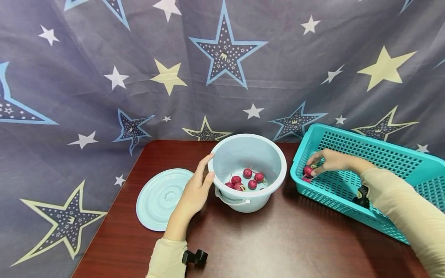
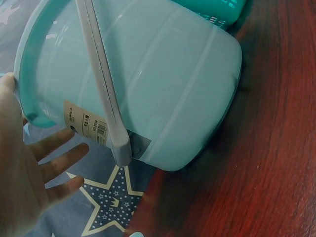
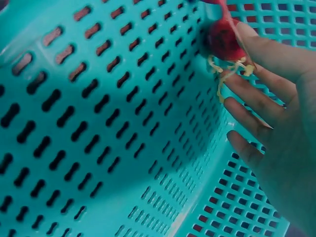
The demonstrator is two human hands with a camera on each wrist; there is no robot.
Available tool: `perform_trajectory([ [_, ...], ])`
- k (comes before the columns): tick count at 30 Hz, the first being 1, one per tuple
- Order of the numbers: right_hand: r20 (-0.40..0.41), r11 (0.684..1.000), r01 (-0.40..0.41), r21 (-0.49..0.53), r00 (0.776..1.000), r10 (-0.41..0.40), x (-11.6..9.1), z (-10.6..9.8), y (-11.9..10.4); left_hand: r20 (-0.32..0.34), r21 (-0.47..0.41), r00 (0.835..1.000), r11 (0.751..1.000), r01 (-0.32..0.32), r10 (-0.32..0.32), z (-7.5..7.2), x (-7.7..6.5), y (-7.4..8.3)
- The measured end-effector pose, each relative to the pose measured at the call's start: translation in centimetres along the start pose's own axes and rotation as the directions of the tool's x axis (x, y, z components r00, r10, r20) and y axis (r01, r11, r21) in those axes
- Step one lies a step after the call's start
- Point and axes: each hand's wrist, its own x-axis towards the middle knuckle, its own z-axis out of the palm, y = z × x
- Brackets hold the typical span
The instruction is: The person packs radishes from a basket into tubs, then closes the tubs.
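Note:
A pale blue bucket (image 1: 248, 141) with several radishes (image 1: 247, 173) on its bottom stands mid-table. My left hand (image 1: 196, 189) is at its left rim, with thumb and index finger right at the edge. In the left wrist view the other fingers of the left hand (image 2: 29, 163) are spread beside the bucket wall (image 2: 163, 84). My right hand (image 1: 332, 160) reaches into the left end of a turquoise basket (image 1: 330, 195). There it pinches a radish (image 3: 224, 42) with yellowish stem stubs, between thumb and fingers. A second radish (image 1: 306, 180) lies just below that one.
A pale blue round lid (image 1: 160, 200) lies on the dark red wooden table (image 1: 278, 239), left of the bucket. The bucket's handle (image 1: 231, 201) hangs down in front. A grey star-patterned cloth (image 1: 222, 100) hangs behind the table.

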Motion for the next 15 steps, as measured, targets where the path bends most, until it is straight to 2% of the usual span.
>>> perform_trajectory([
  [15, 0.004, 0.999, 0.017, -0.038, 1.0, -0.017, 0.08, 0.48, 0.1, 0.001, 0.007, 1.0, 1.0, -0.008, 0.008, -0.05, 0.08, -0.09],
])
